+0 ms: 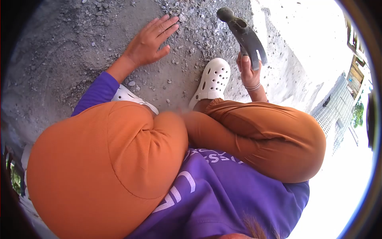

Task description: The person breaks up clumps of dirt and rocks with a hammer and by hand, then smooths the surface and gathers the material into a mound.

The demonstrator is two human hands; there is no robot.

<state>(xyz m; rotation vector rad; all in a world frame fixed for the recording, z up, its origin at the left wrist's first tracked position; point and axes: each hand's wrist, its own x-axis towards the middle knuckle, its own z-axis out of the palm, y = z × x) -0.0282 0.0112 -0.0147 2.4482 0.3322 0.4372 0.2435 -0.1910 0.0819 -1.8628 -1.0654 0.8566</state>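
My left hand (149, 44) is stretched out flat with its fingers extended, palm down, over the gravelly ground. Its fingertips are right at a patch of small pale stones (182, 18). In my right hand (250, 73) is a claw hammer (244, 34), gripped just below its dark metal head. The hammer's round face points to the far left and its split claw curves toward my wrist. Most of the handle is hidden from this angle. A thin band (252, 87) circles my right wrist.
My white perforated clogs (215, 77) rest on the ground between my hands, below my bent knees in orange-brown trousers (270, 135). Loose grey rubble (91, 24) spreads at the far left. A pale, sunlit slab (290, 59) lies at right, with a metal mesh panel (338, 107) beyond it.
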